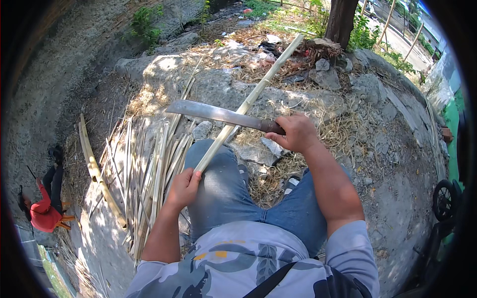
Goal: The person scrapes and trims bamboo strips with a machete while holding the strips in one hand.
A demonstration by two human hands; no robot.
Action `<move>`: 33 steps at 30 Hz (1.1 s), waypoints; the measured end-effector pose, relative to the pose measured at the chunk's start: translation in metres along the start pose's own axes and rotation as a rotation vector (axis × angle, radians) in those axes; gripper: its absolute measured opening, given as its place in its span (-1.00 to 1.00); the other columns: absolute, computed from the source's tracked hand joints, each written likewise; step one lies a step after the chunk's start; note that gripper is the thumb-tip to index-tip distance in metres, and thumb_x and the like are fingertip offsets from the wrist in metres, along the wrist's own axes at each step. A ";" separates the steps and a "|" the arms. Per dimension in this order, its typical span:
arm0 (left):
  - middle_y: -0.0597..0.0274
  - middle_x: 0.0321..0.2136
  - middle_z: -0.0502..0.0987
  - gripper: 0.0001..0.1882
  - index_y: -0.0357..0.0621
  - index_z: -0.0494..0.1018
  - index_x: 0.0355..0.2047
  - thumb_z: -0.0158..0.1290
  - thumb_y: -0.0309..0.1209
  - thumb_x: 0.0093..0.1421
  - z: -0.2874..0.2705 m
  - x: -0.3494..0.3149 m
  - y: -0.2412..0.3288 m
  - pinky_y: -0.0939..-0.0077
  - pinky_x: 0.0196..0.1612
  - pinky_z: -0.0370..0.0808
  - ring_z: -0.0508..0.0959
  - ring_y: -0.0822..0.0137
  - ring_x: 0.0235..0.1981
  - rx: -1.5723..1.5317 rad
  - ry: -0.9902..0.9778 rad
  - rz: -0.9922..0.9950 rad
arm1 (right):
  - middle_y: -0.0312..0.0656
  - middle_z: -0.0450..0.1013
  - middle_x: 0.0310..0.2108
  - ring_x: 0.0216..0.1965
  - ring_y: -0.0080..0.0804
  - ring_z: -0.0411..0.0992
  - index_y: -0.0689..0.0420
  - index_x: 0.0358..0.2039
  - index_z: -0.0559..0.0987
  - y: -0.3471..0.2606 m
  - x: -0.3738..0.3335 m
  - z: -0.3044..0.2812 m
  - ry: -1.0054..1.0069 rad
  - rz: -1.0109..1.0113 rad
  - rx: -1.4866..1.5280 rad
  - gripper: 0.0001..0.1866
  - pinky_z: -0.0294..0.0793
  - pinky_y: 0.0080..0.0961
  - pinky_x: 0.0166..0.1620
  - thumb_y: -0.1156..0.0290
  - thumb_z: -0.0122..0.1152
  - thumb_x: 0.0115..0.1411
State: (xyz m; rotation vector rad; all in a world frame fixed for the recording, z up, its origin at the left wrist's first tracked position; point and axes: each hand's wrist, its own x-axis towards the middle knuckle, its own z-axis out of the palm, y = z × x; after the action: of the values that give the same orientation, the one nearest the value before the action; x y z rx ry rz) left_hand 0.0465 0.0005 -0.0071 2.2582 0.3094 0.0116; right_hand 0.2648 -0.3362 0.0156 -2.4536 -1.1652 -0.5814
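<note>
Holds a long knife (211, 111) in the right hand (298, 133), with fingers closed tight around its dark handle (275, 127). Points the blade out to the left of that grip, right across a long, pale strip (262, 86). Cannot tell from up here if touching the strip with the blade or just crossing above it.

Holds the near end of the strip in the left hand (183, 189), with the thumb pressed on it and fingers curled around. Slants the strip up and to the right from this grip, over the left leg of the blue jeans (216, 198), behind the blade, to a far end well ahead of both hands.

Has a messy pile of thin strips (160, 164) on the ground, just left of the left grip. Has a thick yellow pole (101, 179) farther left, past the pile. Has a person in a red top (43, 217) sitting at the far left of that same grip.

Has dry, curly shavings (330, 130) on the ground just right of the knife grip. Has gray rocks (325, 77) and a tree trunk (342, 22) ahead of the right hand, and a black wheel (443, 199) well off to its right.
</note>
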 end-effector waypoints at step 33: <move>0.19 -0.61 0.43 -0.59 -0.25 0.53 -0.36 -0.05 -0.16 0.48 0.000 0.004 0.006 0.38 -0.43 0.34 0.39 0.37 -0.54 -0.011 0.003 0.022 | -0.10 0.53 -0.59 -0.48 0.03 0.51 0.05 -0.45 0.57 0.032 -0.009 0.008 0.047 0.231 0.015 -0.45 0.48 -0.08 -0.38 -0.25 0.36 0.10</move>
State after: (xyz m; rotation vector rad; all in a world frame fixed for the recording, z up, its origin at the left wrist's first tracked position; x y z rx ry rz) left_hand 0.0520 -0.0023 -0.0036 2.2507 0.2856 0.0283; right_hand 0.2867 -0.3570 -0.0003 -2.5011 -0.8485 -0.5557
